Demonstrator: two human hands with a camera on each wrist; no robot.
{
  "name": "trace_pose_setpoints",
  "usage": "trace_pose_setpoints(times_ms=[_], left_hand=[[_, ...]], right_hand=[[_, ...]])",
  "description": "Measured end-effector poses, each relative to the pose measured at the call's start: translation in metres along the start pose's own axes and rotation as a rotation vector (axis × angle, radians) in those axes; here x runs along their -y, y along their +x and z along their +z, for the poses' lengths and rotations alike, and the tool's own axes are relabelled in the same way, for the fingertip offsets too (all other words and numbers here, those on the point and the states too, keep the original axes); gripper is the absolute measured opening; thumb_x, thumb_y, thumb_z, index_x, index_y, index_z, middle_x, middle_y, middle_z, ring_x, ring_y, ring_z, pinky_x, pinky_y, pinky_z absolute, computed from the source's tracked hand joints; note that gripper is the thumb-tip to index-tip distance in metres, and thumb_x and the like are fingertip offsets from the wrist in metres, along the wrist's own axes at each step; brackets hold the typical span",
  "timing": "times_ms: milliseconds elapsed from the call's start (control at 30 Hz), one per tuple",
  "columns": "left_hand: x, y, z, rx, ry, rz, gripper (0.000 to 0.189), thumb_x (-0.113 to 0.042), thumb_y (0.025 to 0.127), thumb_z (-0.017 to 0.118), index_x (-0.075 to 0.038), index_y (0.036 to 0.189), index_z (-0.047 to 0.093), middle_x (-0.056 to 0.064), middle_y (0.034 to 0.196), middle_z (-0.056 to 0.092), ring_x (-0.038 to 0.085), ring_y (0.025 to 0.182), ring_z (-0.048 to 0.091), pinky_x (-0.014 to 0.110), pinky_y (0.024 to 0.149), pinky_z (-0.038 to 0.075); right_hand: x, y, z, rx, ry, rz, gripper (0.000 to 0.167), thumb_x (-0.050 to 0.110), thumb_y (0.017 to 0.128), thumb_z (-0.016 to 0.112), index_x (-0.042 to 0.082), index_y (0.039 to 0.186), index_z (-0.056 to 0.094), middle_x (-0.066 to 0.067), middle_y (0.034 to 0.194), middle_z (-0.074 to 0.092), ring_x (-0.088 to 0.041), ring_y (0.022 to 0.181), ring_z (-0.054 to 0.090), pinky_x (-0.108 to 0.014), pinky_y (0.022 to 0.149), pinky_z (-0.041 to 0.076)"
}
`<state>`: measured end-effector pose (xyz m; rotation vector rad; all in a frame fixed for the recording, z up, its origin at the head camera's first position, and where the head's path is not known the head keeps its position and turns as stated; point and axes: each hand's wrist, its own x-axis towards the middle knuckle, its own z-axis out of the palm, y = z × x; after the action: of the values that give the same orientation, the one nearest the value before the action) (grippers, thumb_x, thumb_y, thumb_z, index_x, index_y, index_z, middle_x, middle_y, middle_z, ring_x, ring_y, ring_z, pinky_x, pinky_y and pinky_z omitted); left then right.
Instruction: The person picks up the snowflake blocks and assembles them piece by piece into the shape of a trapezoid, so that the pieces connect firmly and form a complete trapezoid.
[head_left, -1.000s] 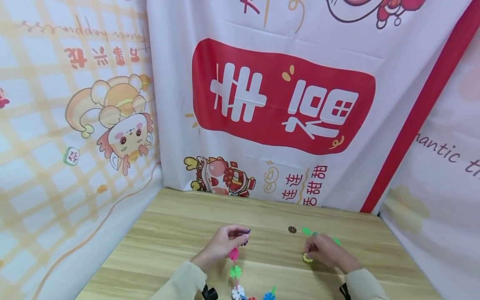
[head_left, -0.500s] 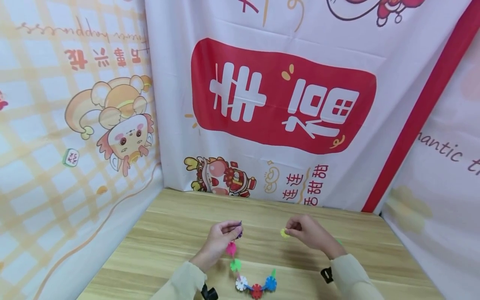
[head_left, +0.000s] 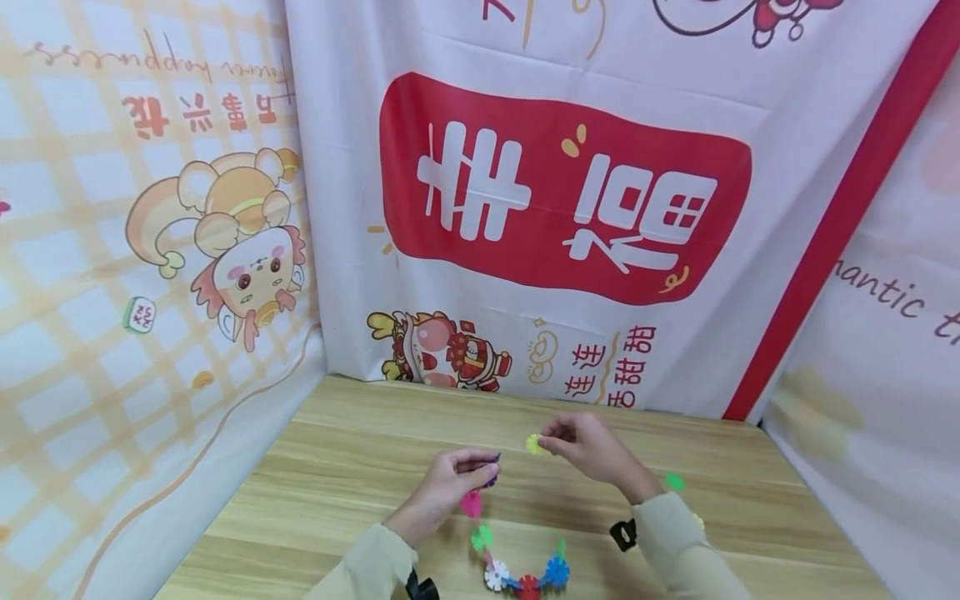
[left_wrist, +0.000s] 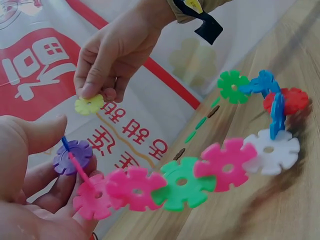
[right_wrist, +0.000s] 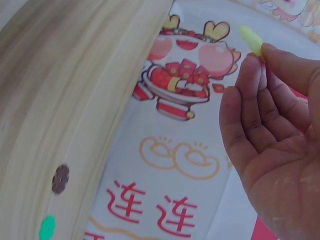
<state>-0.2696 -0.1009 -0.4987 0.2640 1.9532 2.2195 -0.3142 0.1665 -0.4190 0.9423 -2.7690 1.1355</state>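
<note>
My left hand [head_left: 450, 482] holds one end of a chain of interlocking plastic snowflake discs. At that end, a purple disc [left_wrist: 80, 159] sits between the thumb and fingers, with a blue piece seen edge-on beside the thumb tip. From there the chain runs through pink discs [left_wrist: 137, 188], a green disc [left_wrist: 183, 184], a white disc [left_wrist: 280, 152], a red disc [head_left: 528, 587] and a blue disc [head_left: 557, 571] to another green one. My right hand [head_left: 588, 446] pinches a yellow snowflake disc [left_wrist: 90, 105] between thumb and forefinger. The yellow disc is apart from the chain, just right of the left hand.
Loose discs lie on the wooden table [head_left: 360, 433] toward the right, among them a brown disc [right_wrist: 60, 179] and a green disc [head_left: 674, 482]. A yellow disc [head_left: 699, 522] is partly covered by the right sleeve. A printed cloth [head_left: 345, 275] hangs behind the table's far edge.
My right hand has lifted the yellow disc from the right side of the table and carried it left toward the left hand. The left hand has shifted only slightly, still holding the chain.
</note>
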Motion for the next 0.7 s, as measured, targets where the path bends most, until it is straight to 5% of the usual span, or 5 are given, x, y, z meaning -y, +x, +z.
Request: trace_pose_setpoints(times_ms=[433, 700], left_hand=[[-0.004, -0.004, -0.007, 0.125, 0.087, -0.029, 0.043, -0.025, 0.099, 0.075, -0.002, 0.134, 0.067, 0.026, 0.130, 0.070, 0.021, 0.109, 0.073, 0.027, 0.096, 0.060], [-0.007, -0.003, -0.008, 0.128, 0.093, -0.019, 0.045, -0.024, 0.100, 0.075, 0.001, 0.136, 0.065, 0.024, 0.130, 0.071, 0.023, 0.110, 0.073, 0.025, 0.095, 0.060]], right_hand=[[0.013, 0.003, 0.022, 0.021, 0.105, -0.051, 0.007, 0.020, 0.102, 0.072, 0.013, 0.100, 0.075, -0.011, 0.090, 0.075, -0.009, 0.073, 0.067, -0.026, 0.064, 0.059], [0.023, 0.006, 0.026, 0.035, 0.092, -0.062, 0.007, 0.022, 0.102, 0.071, 0.016, 0.100, 0.075, 0.000, 0.087, 0.074, -0.009, 0.073, 0.066, -0.026, 0.065, 0.059]])
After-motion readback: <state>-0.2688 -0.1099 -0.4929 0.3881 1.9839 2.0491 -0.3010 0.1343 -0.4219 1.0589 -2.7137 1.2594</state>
